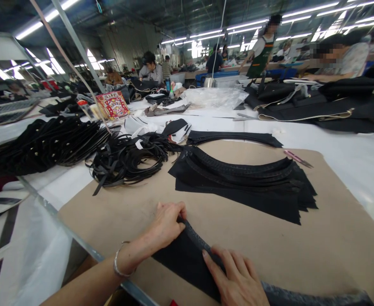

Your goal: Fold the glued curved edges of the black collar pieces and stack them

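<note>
A black fabric piece [190,263] with a curved, greyish edge strip lies on the tan board [142,221] in front of me. My left hand [169,223], with a bracelet at its wrist, is closed in a pinch on the piece's far left end. My right hand [234,278] rests on the curved edge with its fingers stretched out and pressed down. Part of the fabric is hidden under that hand. Beyond my hands lies a stack of similar black curved pieces [244,182].
Coiled black strips [129,161] lie left of the stack. Pink-handled thread snips [297,158] are at the board's right. Behind are a narrow black fabric bundle [234,138], a red patterned box [113,105] and clear plastic [212,97]. Black pieces [46,142] are piled left. Several people work farther back.
</note>
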### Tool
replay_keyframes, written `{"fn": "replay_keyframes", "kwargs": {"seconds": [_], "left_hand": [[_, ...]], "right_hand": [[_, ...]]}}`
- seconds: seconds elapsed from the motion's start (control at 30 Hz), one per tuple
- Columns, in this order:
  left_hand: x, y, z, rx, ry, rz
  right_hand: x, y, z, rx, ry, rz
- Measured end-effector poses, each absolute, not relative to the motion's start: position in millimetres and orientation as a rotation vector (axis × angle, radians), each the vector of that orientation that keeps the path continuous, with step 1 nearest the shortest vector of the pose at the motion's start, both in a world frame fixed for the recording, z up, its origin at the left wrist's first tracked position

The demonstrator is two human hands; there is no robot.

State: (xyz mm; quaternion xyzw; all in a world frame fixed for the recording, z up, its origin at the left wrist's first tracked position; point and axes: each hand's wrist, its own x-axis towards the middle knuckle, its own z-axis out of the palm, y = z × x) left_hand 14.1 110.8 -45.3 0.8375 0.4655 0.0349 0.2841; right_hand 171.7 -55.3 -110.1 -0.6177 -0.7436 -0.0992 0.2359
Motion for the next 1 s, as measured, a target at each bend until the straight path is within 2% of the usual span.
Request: {"fn": "replay_keyframes", "kwargs": {"seconds": [0.33,1.0], "left_hand": [[5.1,107.9,-49.8,2.255,1.278,0.210],[-0.6,112.8,-63.1,2.242,1.239,0.403]], "right_hand": [[128.5,-16.7,-99.4,-1.680,-2.048,-0.319],[122.1,-15.4,-105.0,-1.746,-2.004,-0.305]]}}
